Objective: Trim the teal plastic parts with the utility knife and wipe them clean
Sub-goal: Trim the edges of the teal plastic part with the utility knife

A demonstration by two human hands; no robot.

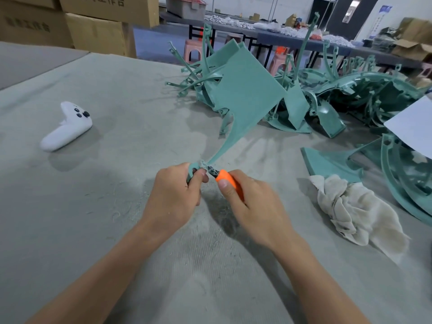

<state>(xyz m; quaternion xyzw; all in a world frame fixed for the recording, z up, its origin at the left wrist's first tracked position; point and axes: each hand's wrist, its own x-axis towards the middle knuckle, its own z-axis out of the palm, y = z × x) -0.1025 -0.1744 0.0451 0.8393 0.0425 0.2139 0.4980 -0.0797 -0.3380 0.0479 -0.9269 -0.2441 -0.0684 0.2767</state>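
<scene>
Nearest, the left hand point(177, 183) curls tightly round the hooked tip of a teal part point(245, 90) at frame centre. The right hand point(250, 202) grips the orange knife point(230, 181), thumb on its nose. Best shave the flash in short strokes, away from the left hand; the rag point(350, 206) lies lower right.

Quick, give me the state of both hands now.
Left hand: closed, gripping the teal plastic part.
Right hand: closed, holding the orange utility knife.

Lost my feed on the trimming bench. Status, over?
Left hand grips the teal part at its narrow end; right hand holds the orange utility knife against it. Rag lies to the right, untouched. Nothing blocks the cut.
</scene>
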